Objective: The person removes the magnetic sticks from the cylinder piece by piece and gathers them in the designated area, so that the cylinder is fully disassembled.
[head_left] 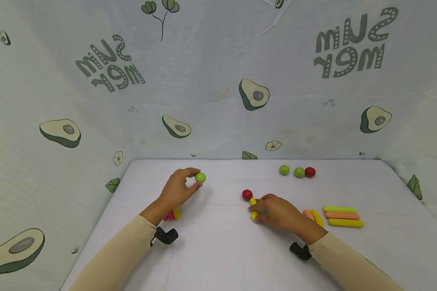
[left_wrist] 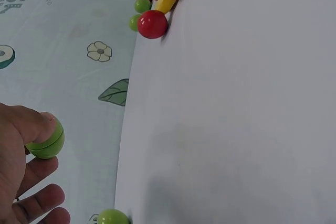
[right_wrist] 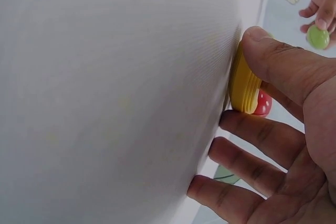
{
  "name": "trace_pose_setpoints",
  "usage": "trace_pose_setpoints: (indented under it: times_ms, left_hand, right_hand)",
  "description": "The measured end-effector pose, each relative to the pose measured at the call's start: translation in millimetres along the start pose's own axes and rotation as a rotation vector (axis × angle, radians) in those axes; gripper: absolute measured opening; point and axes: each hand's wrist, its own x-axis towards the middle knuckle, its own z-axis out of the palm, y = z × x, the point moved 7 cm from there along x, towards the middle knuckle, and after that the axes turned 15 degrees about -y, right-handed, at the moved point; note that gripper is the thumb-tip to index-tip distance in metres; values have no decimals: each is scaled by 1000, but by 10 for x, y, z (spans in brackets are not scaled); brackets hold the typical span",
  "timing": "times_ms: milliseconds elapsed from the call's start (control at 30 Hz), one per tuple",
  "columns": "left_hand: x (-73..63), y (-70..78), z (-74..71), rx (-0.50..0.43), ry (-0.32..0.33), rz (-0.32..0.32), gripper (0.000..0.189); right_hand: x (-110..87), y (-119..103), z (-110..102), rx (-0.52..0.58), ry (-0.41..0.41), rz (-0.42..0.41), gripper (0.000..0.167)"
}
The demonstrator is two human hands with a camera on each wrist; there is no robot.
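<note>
My left hand (head_left: pixel 177 189) pinches a glossy green ball (head_left: pixel 200 177) between thumb and fingers, above the far left of the table. A groove runs round the green ball (left_wrist: pixel 47 148) in the left wrist view. Just behind that hand, another green ball (left_wrist: pixel 112 217) lies by the table's far edge. With thumb and index finger, my right hand (head_left: pixel 276 212) holds a short yellow stick (head_left: pixel 253 202) low at the tabletop. The other fingers spread beside it in the right wrist view. A red ball (head_left: pixel 247 195) lies right at the stick's far end.
At the back right are two green balls (head_left: pixel 284 169) and a red ball (head_left: pixel 310 172). Green, orange and yellow sticks (head_left: pixel 341 215) lie side by side at right, near curved pink and yellow pieces (head_left: pixel 317 217). Pink and yellow pieces (head_left: pixel 176 213) sit beneath my left wrist.
</note>
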Motion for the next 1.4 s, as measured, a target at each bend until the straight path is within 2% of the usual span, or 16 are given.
trace_pose_setpoints:
  times_ms: [333, 533, 767, 1067, 1400]
  left_hand:
    - [17, -338, -143, -23, 18, -78, 42]
    - [38, -527, -200, -30, 24, -147, 44]
    - [57, -706, -258, -35, 30, -209, 45]
    - [116, -923, -260, -45, 17, -280, 44]
    - [225, -1054, -180, -74, -42, -352, 41]
  right_hand:
    - [0, -2, 4, 14, -5, -5, 34]
    - [-5, -2, 1, 14, -10, -1, 34]
    - [5, 4, -2, -4, -14, -3, 34]
    - [14, 12, -26, -6, -10, -1, 33]
    - [28, 37, -40, -2, -13, -7, 33]
